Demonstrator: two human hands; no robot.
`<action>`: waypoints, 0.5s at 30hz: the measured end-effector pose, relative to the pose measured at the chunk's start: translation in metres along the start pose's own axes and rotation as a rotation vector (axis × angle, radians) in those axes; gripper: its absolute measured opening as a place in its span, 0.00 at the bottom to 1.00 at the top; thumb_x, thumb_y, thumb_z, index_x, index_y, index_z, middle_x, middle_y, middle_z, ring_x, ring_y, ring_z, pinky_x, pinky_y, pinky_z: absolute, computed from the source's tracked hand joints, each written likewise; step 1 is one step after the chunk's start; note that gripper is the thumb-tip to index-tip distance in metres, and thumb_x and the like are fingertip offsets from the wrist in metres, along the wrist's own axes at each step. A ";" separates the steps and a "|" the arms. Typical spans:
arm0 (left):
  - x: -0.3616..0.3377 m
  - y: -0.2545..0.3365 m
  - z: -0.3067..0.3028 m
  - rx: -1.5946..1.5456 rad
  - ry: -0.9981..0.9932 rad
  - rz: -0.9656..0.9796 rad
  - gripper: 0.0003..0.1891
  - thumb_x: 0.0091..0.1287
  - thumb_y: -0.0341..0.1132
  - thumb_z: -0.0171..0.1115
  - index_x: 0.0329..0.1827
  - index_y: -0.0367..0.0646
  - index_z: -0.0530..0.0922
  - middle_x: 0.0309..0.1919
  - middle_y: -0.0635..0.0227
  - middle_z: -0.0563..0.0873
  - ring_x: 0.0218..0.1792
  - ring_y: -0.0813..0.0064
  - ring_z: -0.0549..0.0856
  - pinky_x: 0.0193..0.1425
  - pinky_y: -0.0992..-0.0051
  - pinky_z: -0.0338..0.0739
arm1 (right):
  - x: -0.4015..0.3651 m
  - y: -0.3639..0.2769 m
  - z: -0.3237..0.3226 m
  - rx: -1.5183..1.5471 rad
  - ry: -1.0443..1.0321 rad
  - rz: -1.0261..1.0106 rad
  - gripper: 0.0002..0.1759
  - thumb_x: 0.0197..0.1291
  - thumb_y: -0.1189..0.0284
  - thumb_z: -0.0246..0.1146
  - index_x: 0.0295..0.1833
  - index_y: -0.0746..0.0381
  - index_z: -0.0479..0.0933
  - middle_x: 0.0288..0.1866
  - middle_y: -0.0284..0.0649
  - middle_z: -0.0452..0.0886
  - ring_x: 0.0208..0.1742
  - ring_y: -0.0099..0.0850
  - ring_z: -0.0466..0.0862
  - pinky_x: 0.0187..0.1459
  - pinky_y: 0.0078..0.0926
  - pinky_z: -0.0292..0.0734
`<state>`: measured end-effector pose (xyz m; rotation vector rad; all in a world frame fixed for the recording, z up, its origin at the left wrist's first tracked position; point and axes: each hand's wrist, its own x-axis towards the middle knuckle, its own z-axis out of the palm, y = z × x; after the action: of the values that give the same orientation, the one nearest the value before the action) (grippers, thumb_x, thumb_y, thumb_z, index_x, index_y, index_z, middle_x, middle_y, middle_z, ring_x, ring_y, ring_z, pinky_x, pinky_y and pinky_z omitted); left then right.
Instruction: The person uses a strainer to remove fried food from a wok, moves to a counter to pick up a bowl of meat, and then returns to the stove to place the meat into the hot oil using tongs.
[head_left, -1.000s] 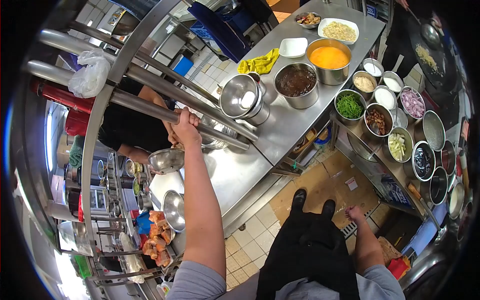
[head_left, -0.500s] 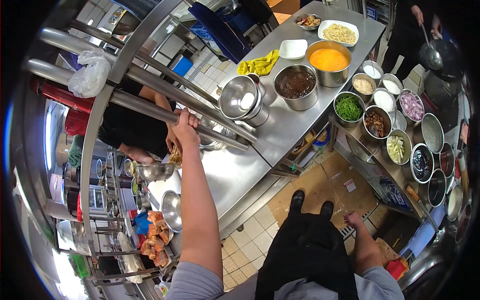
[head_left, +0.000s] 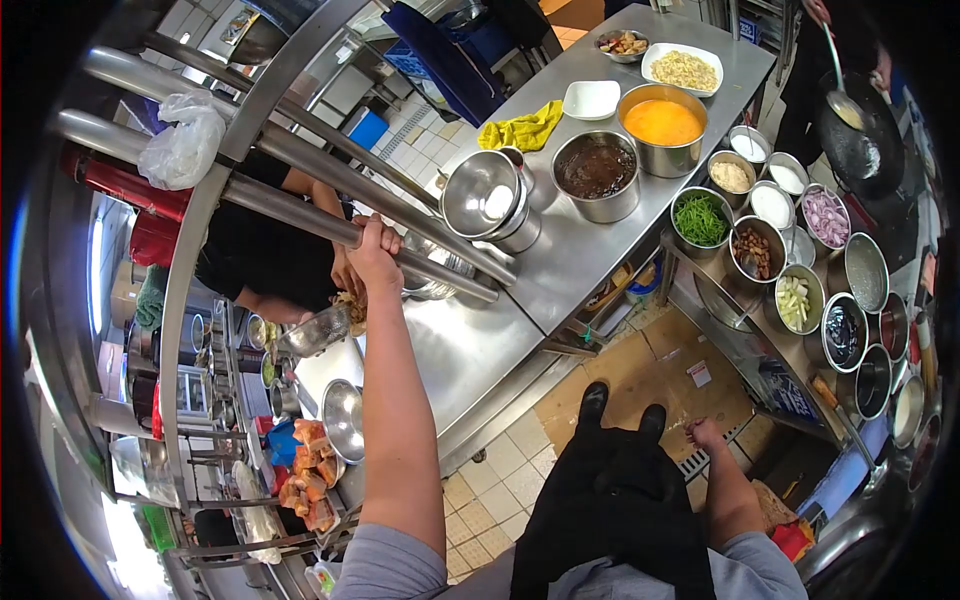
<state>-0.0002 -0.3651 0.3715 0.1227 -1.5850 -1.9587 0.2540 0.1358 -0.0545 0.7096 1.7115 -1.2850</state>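
Note:
My left hand (head_left: pixel 377 246) is wrapped around a steel rail (head_left: pixel 300 212) of the overhead rack, with the arm stretched forward. Below and beyond it lies the stainless steel counter (head_left: pixel 470 335). My right hand (head_left: pixel 706 433) hangs low by my side, its fingers curled in and nothing visible in them. Nearest to that hand are the cardboard on the floor (head_left: pixel 640 385) and the side of the ingredient station. Just past my left forearm, another person's hands (head_left: pixel 345 275) work at a steel bowl (head_left: pixel 318 332) with brownish food.
On the counter stand a pot of dark sauce (head_left: pixel 594 170), a pot of orange liquid (head_left: pixel 662 125), nested steel bowls (head_left: pixel 480 195) and a yellow cloth (head_left: pixel 522 128). Several ingredient tins, one with chopped greens (head_left: pixel 699 219), fill the right station. A co-worker holds a ladle (head_left: pixel 845 105) over a wok (head_left: pixel 862 145).
At right, the co-worker's wok and ladle have moved left and the wok shows more fully. The other person's steel bowl has tipped. My hands keep their places.

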 end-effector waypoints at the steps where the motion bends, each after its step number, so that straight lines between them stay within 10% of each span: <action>1: -0.001 0.001 0.001 -0.001 -0.004 0.013 0.03 0.60 0.30 0.54 0.30 0.43 0.70 0.12 0.78 0.63 0.13 0.83 0.64 0.20 0.78 0.63 | 0.000 0.001 0.001 0.001 0.000 0.000 0.07 0.50 0.78 0.54 0.33 0.63 0.77 0.25 0.37 0.77 0.22 0.26 0.77 0.21 0.22 0.69; 15: 0.003 -0.002 -0.004 0.011 -0.029 0.009 0.06 0.62 0.32 0.53 0.27 0.42 0.71 0.12 0.77 0.62 0.14 0.79 0.64 0.21 0.75 0.64 | 0.001 0.015 0.000 0.000 -0.040 -0.029 0.09 0.52 0.73 0.56 0.37 0.65 0.78 0.28 0.37 0.79 0.24 0.28 0.78 0.21 0.23 0.70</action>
<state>-0.0022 -0.3700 0.3692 0.0925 -1.6126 -1.9534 0.2658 0.1399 -0.0622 0.6578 1.6953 -1.3106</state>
